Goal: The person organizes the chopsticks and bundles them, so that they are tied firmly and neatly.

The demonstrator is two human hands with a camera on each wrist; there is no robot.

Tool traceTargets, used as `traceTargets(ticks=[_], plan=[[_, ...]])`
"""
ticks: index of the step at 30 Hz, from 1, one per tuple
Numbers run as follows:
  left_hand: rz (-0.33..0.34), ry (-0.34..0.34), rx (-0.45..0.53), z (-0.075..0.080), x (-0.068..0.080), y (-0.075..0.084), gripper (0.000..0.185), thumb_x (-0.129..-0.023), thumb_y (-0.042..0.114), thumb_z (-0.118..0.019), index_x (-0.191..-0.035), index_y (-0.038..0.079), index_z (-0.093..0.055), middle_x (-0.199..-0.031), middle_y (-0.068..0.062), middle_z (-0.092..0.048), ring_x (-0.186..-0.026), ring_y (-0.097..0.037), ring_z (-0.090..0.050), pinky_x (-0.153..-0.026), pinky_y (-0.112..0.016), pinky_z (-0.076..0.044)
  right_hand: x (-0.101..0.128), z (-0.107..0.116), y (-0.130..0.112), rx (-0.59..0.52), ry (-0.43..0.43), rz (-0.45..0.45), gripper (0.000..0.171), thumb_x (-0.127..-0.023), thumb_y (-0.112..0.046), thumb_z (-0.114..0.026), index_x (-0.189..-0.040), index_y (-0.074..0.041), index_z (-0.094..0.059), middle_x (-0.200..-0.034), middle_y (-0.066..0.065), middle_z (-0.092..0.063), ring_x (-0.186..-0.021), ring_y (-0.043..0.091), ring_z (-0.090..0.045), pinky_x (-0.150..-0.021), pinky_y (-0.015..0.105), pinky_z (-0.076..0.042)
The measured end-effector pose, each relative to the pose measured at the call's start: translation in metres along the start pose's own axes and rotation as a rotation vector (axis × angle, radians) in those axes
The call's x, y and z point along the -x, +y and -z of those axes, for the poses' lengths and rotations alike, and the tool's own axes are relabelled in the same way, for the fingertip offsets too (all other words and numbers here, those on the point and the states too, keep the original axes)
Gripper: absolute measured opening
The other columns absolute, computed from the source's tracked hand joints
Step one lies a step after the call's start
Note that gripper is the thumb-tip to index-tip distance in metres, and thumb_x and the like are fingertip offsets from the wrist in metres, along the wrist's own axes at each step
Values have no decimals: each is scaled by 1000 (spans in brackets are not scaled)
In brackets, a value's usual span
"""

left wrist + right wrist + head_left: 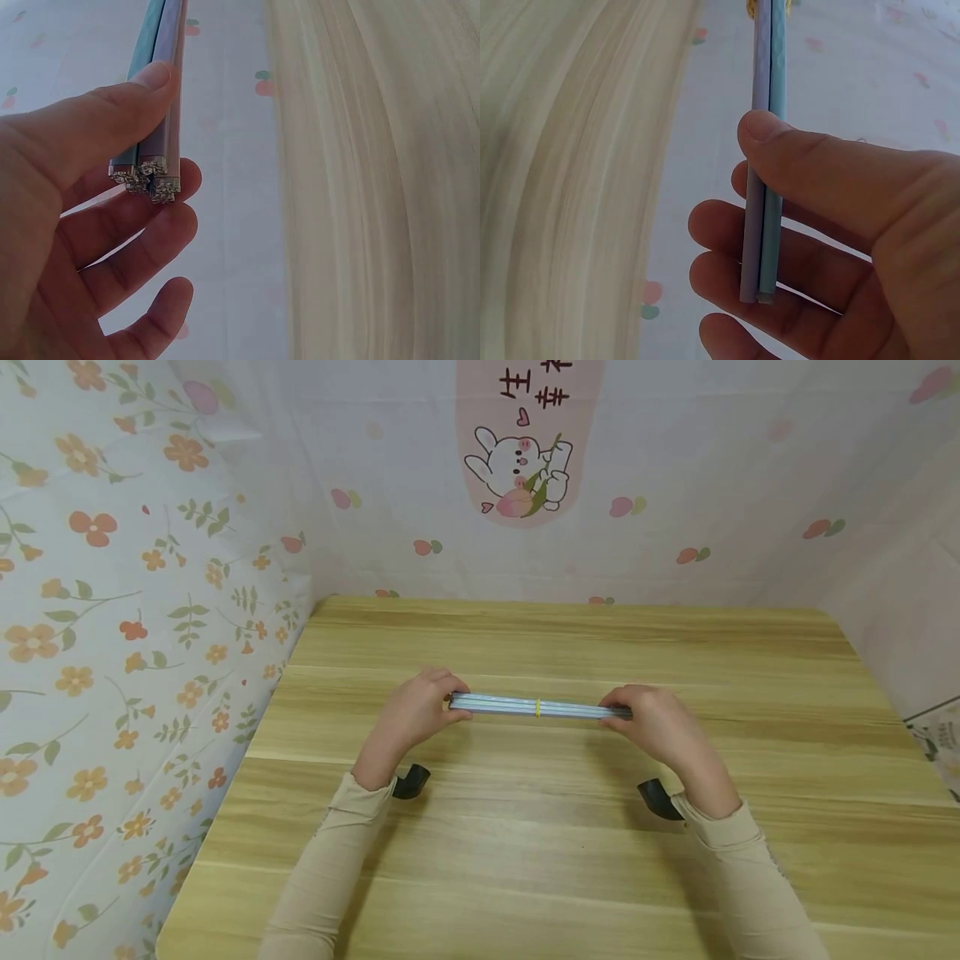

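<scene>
A bundle of pastel chopsticks (498,704), in blue, lilac and pink, is held level above the table between both hands. A yellow rubber band (537,708) wraps its middle. My left hand (416,714) pinches the left end between thumb and fingers. Ornate silvery caps (161,187) show at that end in the left wrist view, while the lower fingers curl loosely beneath. At the thinner right end, my right hand (663,727) grips the chopsticks with its thumb across them and fingers behind. Their plain tips (748,294) lie over the fingers in the right wrist view.
The wood-grain table (525,860) spreads beneath both arms. Behind it hangs a pale cloth (390,460) with a printed rabbit, and a flowered cloth (112,635) runs along the left side. Black curved mounts (411,782) stick out from both wrists.
</scene>
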State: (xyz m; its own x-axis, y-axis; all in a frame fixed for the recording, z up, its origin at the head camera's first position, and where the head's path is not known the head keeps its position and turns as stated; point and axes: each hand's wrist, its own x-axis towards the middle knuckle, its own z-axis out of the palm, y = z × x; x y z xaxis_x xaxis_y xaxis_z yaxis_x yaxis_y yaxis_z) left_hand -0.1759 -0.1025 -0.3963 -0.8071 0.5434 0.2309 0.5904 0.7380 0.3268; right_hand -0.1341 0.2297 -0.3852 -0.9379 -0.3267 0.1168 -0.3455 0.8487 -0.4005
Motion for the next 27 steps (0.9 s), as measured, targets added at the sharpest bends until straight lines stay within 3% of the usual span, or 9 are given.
traceTargets(ticks=[18, 27], plan=[[34, -18, 9, -13, 1, -5, 29, -75, 25, -81, -96, 9, -71, -89, -1, -68, -75, -13, -58, -67, -28, -49, -1, -18, 7, 19, 42, 42, 17, -79, -12, -76, -93, -3, -72, -89, 9, -70, -82, 26, -64, -72, 42, -52], [53, -35, 7, -20, 3, -6, 29, -76, 26, -80, -98, 10, -71, -90, -1, -68, -75, -12, -59, -68, -28, -49, -1, -26, 10, 39, 46, 30, 18, -78, -15, -77, -93, -6, -72, -86, 5, -67, -81, 22, -60, -70, 40, -50]])
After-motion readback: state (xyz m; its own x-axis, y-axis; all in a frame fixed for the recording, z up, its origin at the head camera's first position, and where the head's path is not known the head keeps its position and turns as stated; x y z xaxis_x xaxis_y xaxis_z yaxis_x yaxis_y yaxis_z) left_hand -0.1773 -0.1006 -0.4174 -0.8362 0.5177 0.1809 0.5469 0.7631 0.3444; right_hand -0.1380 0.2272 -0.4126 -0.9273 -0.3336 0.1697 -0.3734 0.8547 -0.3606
